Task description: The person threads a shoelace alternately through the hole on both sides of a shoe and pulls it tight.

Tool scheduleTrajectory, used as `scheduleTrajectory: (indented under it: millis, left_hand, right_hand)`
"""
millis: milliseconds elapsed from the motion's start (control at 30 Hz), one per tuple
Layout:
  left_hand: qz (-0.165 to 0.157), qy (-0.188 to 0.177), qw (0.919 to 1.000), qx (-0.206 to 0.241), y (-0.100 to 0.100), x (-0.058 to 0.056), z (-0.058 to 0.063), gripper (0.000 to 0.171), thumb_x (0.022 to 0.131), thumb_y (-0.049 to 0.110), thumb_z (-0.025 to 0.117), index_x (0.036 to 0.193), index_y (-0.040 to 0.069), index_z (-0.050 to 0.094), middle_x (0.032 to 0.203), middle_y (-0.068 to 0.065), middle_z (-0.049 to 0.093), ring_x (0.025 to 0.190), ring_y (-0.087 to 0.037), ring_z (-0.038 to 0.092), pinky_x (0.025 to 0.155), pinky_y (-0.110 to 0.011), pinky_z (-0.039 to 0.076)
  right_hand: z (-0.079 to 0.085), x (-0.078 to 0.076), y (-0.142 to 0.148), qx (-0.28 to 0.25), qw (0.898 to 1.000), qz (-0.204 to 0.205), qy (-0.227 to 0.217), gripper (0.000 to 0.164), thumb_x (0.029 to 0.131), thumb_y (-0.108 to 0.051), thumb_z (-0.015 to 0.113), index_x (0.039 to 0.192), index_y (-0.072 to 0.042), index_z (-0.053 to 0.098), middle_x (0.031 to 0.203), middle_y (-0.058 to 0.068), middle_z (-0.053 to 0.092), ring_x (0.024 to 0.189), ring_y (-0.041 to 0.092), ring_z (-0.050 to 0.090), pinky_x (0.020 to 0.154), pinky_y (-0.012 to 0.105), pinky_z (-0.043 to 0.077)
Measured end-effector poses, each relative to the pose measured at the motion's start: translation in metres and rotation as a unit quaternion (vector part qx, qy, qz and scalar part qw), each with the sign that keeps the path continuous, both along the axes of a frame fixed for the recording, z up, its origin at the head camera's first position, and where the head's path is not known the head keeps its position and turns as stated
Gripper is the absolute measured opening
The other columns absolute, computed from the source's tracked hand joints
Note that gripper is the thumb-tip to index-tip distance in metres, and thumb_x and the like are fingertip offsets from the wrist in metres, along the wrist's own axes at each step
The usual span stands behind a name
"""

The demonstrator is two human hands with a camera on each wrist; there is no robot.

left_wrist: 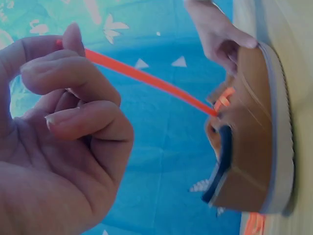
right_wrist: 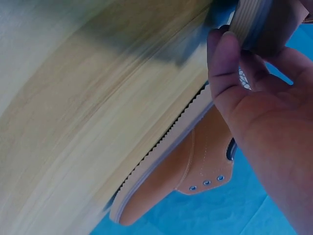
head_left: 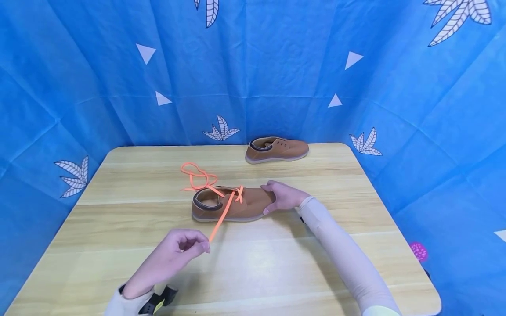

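Note:
A brown shoe with a dark collar and pale sole lies on the table, toe pointing right. My right hand grips it around the toe, thumb on the near side; the right wrist view shows those fingers at the sole edge. An orange shoelace is threaded through the front eyelets, crossing there. My left hand pinches one end between thumb and index finger, the other fingers curled loosely. That length runs taut and slanting up from the shoe in the left wrist view. The other end lies in loops behind the heel.
A second brown shoe, without a lace, stands at the table's back edge. The light wooden table has rounded corners. Blue patterned cloth hangs behind it and along both sides.

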State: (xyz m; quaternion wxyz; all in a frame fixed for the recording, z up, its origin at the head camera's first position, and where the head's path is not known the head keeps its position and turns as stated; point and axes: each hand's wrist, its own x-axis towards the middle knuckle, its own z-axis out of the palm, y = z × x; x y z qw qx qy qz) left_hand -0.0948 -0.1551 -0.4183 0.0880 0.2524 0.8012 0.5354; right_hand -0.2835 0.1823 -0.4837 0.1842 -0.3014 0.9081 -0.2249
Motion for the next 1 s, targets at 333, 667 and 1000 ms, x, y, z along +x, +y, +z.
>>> scheduleTrajectory:
  millis: [333, 667, 1000]
  left_hand:
    - [0.011, -0.012, 0.9994, -0.031, 0.006, -0.002, 0.003, 0.018, 0.101, 0.010, 0.061, 0.094, 0.020, 0.074, 0.075, 0.010, 0.057, 0.060, 0.002, 0.044, 0.052, -0.026, 0.042]
    - [0.008, 0.026, 0.9991, -0.033, 0.014, -0.004, 0.006, 0.016, 0.102, 0.015, 0.064, 0.093, 0.024, 0.074, 0.071, 0.013, 0.053, 0.060, 0.001, 0.044, 0.052, -0.024, 0.041]
    - [0.029, 0.049, 0.9976, -0.039, -0.002, -0.029, 0.010, 0.016, 0.106, 0.020, 0.058, 0.104, 0.020, 0.074, 0.072, 0.005, 0.055, 0.059, -0.006, 0.047, 0.054, -0.027, 0.044]
  right_hand:
    - [0.050, 0.032, -0.033, -0.159, 0.983, 0.048, 0.077, 0.053, 0.101, -0.027, 0.067, 0.147, -0.004, 0.055, 0.151, 0.016, 0.056, 0.142, 0.032, 0.052, 0.120, 0.045, 0.042]
    - [0.098, 0.068, -0.100, -0.117, 0.942, 0.311, -0.053, 0.024, 0.109, -0.018, 0.052, 0.121, -0.012, 0.072, 0.115, 0.001, 0.074, 0.105, 0.001, 0.064, 0.097, 0.016, 0.051]
    - [0.103, 0.054, -0.096, -0.214, 0.933, 0.257, -0.136, 0.014, 0.105, -0.017, 0.060, 0.103, -0.010, 0.072, 0.086, 0.012, 0.065, 0.074, 0.012, 0.054, 0.071, 0.026, 0.050]
